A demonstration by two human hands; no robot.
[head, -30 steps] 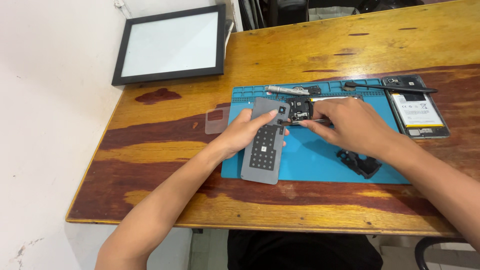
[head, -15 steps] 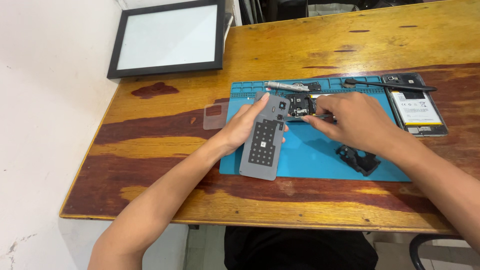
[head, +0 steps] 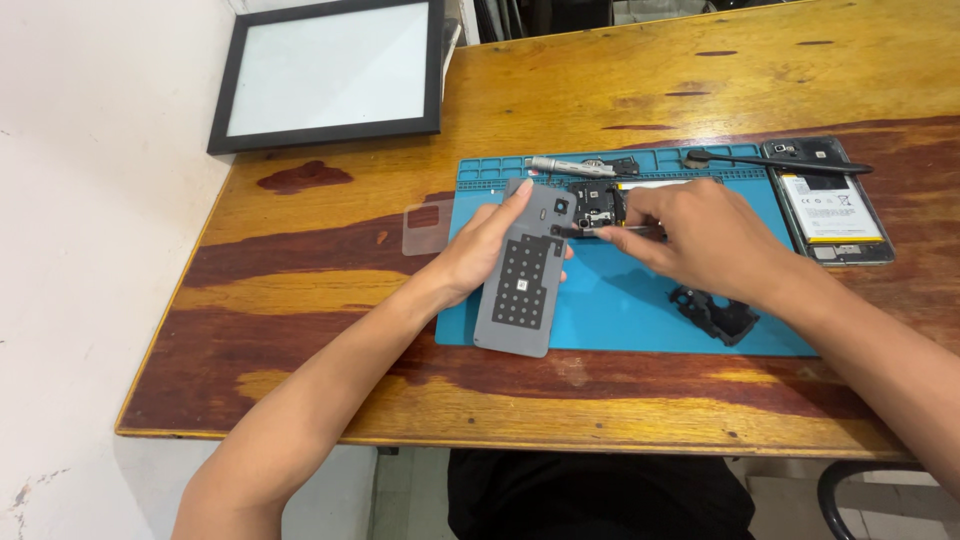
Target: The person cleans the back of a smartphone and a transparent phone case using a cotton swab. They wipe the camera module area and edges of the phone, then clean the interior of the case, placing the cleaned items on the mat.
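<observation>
My left hand grips the left edge of a grey phone back cover, which lies on a blue work mat. Its fingertips reach the cover's top corner. My right hand pinches thin metal tweezers. The tweezer tips point left at the black inner board of an opened phone, just right of the cover's top. The rest of that phone is hidden under my right hand.
On the mat are a black plastic part, a silver screwdriver and a long black tool. A second opened phone lies to the right, a clear plastic piece to the left, and a black-framed panel at the back left.
Both hands stay at the same spot on the mat. My right hand has edged slightly, still holding the tweezers at the phone's board.
</observation>
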